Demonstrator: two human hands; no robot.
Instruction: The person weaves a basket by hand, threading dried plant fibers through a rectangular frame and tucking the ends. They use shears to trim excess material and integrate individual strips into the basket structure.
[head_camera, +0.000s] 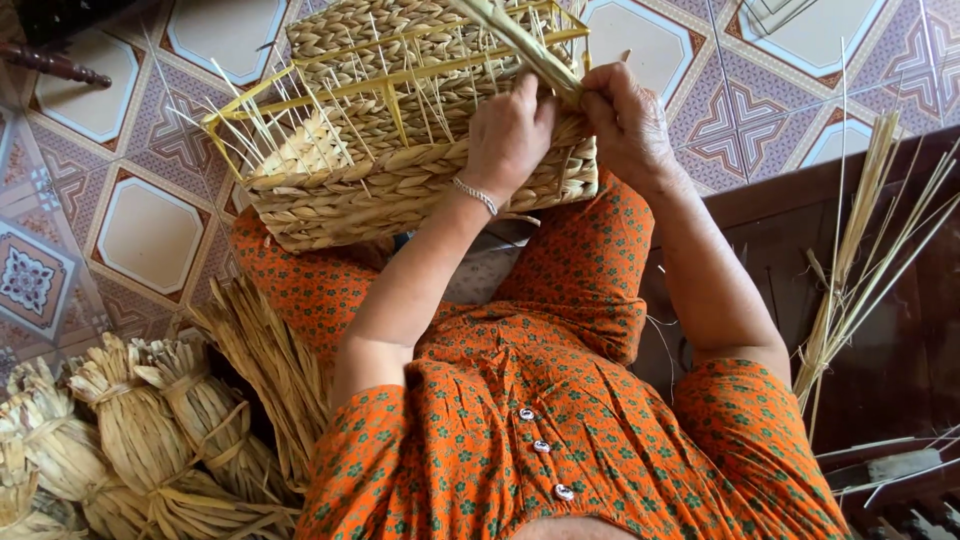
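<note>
A half-woven rectangular basket (400, 170) of pale dried straw rests on my knees, its yellow frame and thin upright stalks sticking out on the open side. My left hand (508, 135) presses on the basket's woven edge and pinches a flat straw strand (525, 45) that runs up and away. My right hand (625, 115) grips the same strand just beside it, at the basket's right corner. A thin bracelet sits on my left wrist.
Tied bundles of dried straw (150, 440) lie on the patterned tile floor (140, 230) at lower left. Loose long stalks (860, 260) lean at the right over a dark wooden surface (900, 330). An orange flowered dress covers my lap.
</note>
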